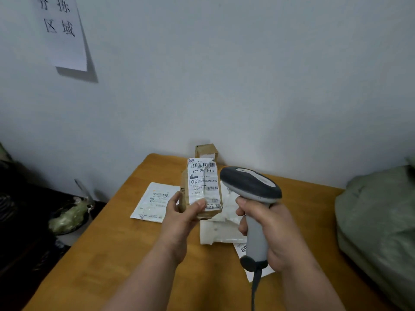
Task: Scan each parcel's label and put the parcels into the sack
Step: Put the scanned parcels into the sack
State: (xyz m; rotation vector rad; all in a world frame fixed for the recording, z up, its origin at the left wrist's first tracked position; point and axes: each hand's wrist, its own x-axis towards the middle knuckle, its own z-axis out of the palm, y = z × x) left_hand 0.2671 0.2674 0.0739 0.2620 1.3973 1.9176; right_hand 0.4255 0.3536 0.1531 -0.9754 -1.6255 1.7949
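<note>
Bench [112, 254]: orange-brown wood top, lower centre of frame, set against pale wall.
Paper sign [65, 32]: upper left, on wall, printed characters, lower edge lifting.
Small carton [206, 150]: brown, upright at bench rear, centre, touching wall.
Flat white mailer [155, 202]: left of centre, lying on bench, label up.
White soft parcels [222, 230]: stacked centre-right on bench, partly hidden by scanner and R hand; another white mailer [241, 249] beneath, printed edge showing.
Sack [377, 223]: green woven, right edge of frame, bulky.
Dark clutter w/ greenish wrapped item [69, 215]: lower left, off bench.
Left hand [179, 217]: fingers and thumb curled round brown parcel [203, 189], held upright above bench, label w/ barcode facing camera.
Right hand [269, 230]: closed round grip of grey scanner [251, 187], head just beside parcel label; cable drops to bottom edge.
</note>
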